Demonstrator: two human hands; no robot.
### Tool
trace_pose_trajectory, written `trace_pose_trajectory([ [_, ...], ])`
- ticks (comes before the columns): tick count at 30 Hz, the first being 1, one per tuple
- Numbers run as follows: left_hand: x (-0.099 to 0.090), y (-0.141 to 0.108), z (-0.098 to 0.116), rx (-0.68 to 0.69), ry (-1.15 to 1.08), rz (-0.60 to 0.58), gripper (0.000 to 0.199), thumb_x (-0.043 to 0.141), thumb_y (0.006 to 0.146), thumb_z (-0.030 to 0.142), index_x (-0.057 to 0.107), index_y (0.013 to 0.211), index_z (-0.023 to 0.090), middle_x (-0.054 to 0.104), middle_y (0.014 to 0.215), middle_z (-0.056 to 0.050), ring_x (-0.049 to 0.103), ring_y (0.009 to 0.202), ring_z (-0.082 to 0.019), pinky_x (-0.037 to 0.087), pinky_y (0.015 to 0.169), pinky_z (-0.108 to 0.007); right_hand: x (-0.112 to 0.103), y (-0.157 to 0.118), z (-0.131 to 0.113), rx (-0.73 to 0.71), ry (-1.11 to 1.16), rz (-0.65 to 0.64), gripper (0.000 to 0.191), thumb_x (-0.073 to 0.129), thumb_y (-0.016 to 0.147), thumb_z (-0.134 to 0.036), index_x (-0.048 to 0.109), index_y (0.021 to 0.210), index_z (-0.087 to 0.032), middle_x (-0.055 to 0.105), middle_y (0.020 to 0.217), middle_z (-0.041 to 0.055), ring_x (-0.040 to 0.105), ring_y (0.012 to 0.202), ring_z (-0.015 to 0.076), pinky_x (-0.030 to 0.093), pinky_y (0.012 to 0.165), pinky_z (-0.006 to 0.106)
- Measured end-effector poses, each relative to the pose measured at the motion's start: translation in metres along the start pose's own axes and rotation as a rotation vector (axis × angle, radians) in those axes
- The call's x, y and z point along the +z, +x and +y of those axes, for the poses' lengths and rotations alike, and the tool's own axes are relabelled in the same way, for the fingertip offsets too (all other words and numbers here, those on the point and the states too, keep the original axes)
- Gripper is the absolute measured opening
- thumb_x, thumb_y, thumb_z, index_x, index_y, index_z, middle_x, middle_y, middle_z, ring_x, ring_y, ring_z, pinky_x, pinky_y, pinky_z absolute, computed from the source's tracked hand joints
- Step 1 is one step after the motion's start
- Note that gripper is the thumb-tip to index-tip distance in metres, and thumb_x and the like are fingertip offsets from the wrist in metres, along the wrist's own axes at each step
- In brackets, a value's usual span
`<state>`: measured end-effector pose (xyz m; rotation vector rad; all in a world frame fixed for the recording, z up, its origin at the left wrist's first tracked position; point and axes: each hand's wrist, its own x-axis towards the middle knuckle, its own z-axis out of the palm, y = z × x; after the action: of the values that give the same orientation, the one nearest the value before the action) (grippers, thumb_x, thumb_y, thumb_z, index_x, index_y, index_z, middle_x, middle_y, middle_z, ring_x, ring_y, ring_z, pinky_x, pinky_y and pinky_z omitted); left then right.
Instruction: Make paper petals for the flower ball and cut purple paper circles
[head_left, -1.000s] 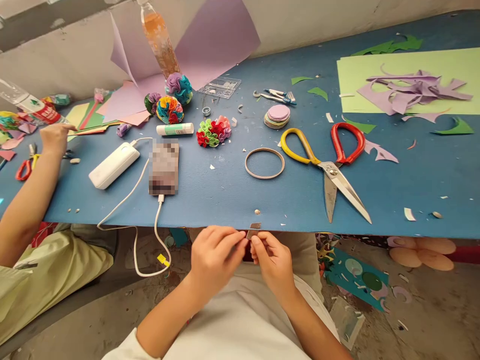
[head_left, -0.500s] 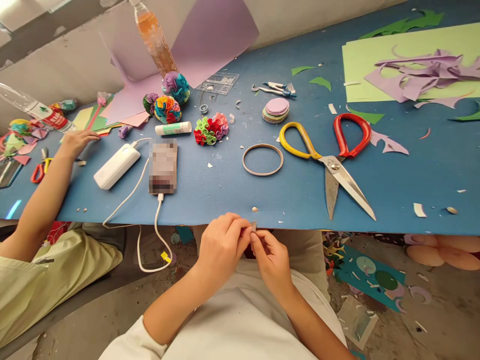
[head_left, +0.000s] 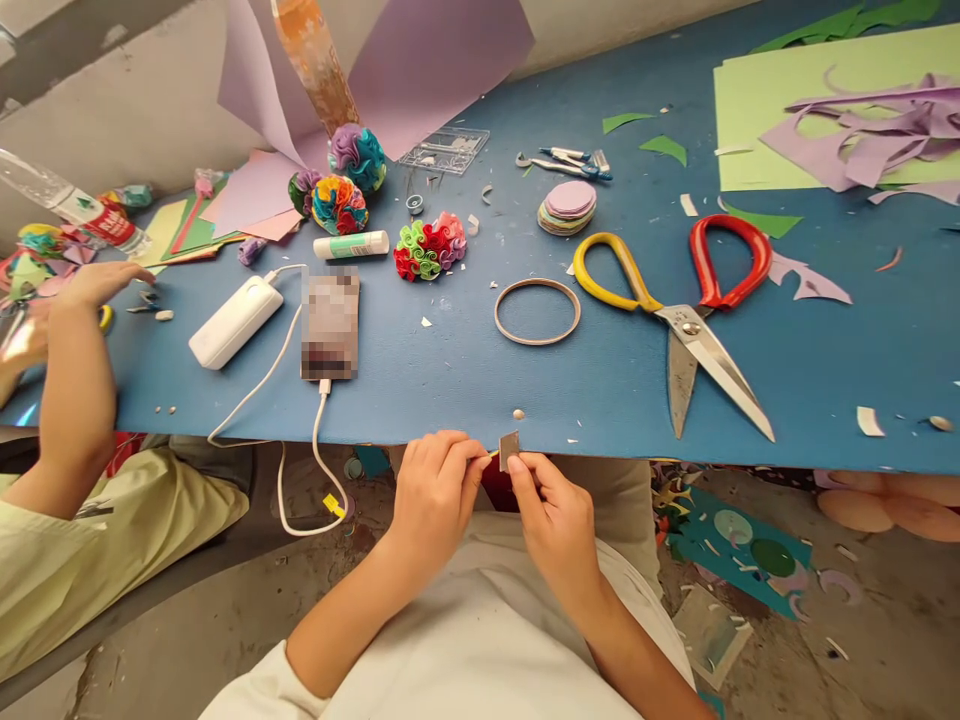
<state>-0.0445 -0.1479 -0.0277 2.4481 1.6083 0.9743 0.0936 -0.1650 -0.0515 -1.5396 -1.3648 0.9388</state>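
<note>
At the table's front edge my right hand (head_left: 556, 508) pinches a small flat grey rectangular piece (head_left: 509, 451) between thumb and fingers. The piece stands up from the fingertips; its material is unclear. Just left of it, my left hand (head_left: 437, 490) is closed with thumb and forefinger pressed together, apart from the piece. Whatever is in that pinch, if anything, is too small to make out. A thin brown ring (head_left: 537, 312) lies on the blue table (head_left: 442, 375) beyond my hands. Large scissors (head_left: 686, 322) with one yellow and one red handle lie open to the right.
Curled-paper balls (head_left: 430, 247), a glue stick (head_left: 351, 245) and a stack of paper discs (head_left: 568, 207) lie farther back. On the left are a phone (head_left: 330, 325) and a cabled white power bank (head_left: 235, 322). Another person's arm (head_left: 79, 380) reaches over the table at far left.
My hands have drawn apart, and the grey piece now shows in my right hand. The other person's arm has shifted left. The view has tilted slightly.
</note>
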Motion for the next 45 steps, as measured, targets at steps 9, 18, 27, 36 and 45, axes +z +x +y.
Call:
trace_pose_trajectory([
  [9, 0.01, -0.008, -0.004, 0.085, -0.009, 0.093, 0.012, 0.048, 0.096, 0.016, 0.057, 0.089, 0.017, 0.064, 0.083, -0.002, 0.055, 0.077, -0.013, 0.036, 0.074, -0.028, 0.004, -0.001, 0.003, -0.031, -0.048, -0.007, 0.032, 0.043, 0.095, -0.039, 0.061, 0.078, -0.019, 0.054, 0.057, -0.0036, 0.041, 0.048, 0.0081, 0.036, 0.049, 0.02],
  [18, 0.015, -0.014, -0.009, 0.105, -0.061, 0.126, 0.011, 0.048, 0.096, 0.016, 0.057, 0.09, 0.017, 0.064, 0.082, -0.003, 0.055, 0.077, -0.013, 0.036, 0.075, -0.029, 0.007, 0.0, 0.005, -0.054, -0.037, -0.026, 0.032, 0.043, 0.094, -0.039, 0.061, 0.078, -0.019, 0.05, 0.054, -0.0045, 0.04, 0.046, 0.0078, 0.034, 0.046, 0.019],
  [27, 0.012, -0.009, -0.011, 0.15, -0.086, 0.151, 0.012, 0.048, 0.096, 0.016, 0.057, 0.087, 0.016, 0.064, 0.079, -0.003, 0.055, 0.074, -0.012, 0.036, 0.072, -0.029, 0.006, 0.001, 0.004, -0.065, -0.028, -0.05, 0.031, 0.043, 0.094, -0.039, 0.059, 0.076, -0.019, 0.045, 0.053, -0.0051, 0.036, 0.046, 0.0079, 0.032, 0.045, 0.019],
  [36, 0.01, -0.011, -0.012, 0.169, -0.088, 0.145, 0.015, 0.047, 0.096, 0.016, 0.057, 0.085, 0.016, 0.064, 0.078, -0.002, 0.055, 0.074, -0.013, 0.038, 0.075, -0.029, 0.008, 0.002, 0.003, -0.064, -0.044, -0.044, 0.033, 0.043, 0.093, -0.039, 0.057, 0.072, -0.019, 0.039, 0.053, -0.0053, 0.033, 0.046, 0.0077, 0.03, 0.044, 0.019],
  [45, 0.007, -0.01, -0.017, 0.19, -0.161, 0.113, 0.015, 0.046, 0.095, 0.015, 0.057, 0.085, 0.017, 0.064, 0.078, -0.002, 0.057, 0.075, -0.012, 0.04, 0.075, -0.028, 0.006, 0.003, 0.0, -0.084, -0.076, -0.054, 0.033, 0.043, 0.094, -0.04, 0.058, 0.073, -0.019, 0.042, 0.053, -0.0049, 0.034, 0.046, 0.0076, 0.031, 0.043, 0.019],
])
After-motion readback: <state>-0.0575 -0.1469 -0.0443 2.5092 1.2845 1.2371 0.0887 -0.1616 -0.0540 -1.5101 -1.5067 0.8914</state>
